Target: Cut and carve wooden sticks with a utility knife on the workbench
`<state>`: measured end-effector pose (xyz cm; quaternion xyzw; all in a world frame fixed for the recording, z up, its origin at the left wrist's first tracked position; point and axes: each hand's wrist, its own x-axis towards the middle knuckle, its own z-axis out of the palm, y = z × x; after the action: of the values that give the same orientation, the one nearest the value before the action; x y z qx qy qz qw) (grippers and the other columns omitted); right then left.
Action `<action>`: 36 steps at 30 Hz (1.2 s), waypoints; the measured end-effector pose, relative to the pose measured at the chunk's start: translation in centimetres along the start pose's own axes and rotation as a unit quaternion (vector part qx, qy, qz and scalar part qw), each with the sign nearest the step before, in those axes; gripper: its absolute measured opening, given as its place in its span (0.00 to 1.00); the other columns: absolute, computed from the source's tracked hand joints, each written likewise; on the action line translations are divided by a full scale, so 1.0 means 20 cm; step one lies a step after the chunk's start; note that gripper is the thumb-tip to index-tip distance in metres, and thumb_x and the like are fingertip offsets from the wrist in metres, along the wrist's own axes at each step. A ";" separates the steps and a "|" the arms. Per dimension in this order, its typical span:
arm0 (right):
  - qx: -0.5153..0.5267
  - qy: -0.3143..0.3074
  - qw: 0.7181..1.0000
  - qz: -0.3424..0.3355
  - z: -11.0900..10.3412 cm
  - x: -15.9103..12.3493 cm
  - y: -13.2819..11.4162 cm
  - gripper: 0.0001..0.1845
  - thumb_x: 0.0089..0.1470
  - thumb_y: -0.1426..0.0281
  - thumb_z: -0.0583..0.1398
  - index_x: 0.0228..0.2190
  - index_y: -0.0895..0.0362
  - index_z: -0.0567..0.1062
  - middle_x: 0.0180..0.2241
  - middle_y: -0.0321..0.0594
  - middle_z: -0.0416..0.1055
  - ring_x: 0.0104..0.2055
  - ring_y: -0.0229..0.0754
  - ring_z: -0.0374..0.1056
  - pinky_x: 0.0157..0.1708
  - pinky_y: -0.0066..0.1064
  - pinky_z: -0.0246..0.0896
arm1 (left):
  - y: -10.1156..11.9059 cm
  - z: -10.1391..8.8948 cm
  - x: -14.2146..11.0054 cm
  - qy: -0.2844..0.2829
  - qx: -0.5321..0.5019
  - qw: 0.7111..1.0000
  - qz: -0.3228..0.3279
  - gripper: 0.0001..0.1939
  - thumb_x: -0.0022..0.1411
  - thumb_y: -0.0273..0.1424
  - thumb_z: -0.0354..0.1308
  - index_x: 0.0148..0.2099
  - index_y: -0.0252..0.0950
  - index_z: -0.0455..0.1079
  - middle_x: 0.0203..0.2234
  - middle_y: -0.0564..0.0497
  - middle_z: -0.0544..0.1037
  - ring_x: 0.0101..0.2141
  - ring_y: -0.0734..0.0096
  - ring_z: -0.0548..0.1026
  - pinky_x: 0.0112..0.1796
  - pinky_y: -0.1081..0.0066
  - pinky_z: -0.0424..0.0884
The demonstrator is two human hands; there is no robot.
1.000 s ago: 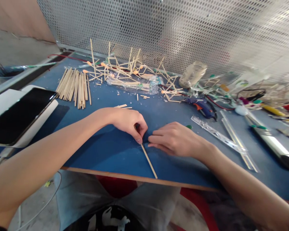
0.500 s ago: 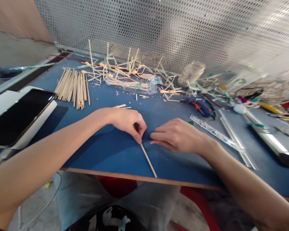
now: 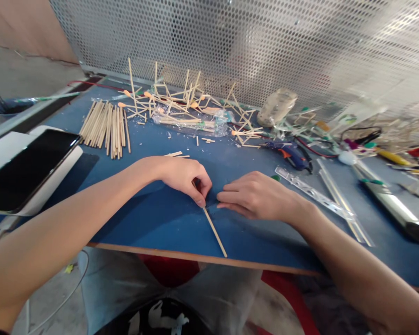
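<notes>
Wooden stick [image 3: 214,231] pinned under left hand [image 3: 185,178].

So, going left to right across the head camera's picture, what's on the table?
Phone → pile of wooden sticks → left hand holding a stick → right hand → blue glue gun → clear ruler.

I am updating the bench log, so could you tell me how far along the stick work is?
Done, it seems: glued stick frames stand at the back of the blue table. In hand: the left hand pinches one wooden stick flat on the table, the right hand beside it. Left: a pile of loose sticks lies unused.
</notes>
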<state>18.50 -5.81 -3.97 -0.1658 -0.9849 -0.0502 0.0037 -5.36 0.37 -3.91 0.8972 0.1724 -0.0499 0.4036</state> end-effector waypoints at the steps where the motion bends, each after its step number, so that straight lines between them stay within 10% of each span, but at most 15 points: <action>1: -0.005 0.002 1.000 0.001 0.00 0.00 0.00 0.19 0.71 0.62 0.48 0.33 0.55 0.71 0.25 0.34 0.70 0.25 0.36 0.61 0.26 0.34 0.39 | 0.00 0.00 0.00 -0.001 0.001 1.000 0.001 0.07 0.60 0.39 0.66 0.36 0.41 0.79 0.33 0.56 0.83 0.32 0.76 0.76 0.34 0.76 0.65; 36: 0.033 -0.007 0.999 0.010 0.01 -0.02 0.02 0.18 0.71 0.62 0.48 0.34 0.55 0.72 0.27 0.35 0.72 0.27 0.36 0.63 0.28 0.33 0.42 | 0.02 0.00 -0.01 0.004 0.002 1.000 -0.019 0.09 0.60 0.40 0.65 0.37 0.41 0.79 0.33 0.56 0.83 0.33 0.76 0.77 0.35 0.76 0.66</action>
<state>19.01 -5.54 -4.18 -0.1761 -0.9842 -0.0166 0.0032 -5.45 0.07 -3.66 0.8946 0.1907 -0.0541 0.4004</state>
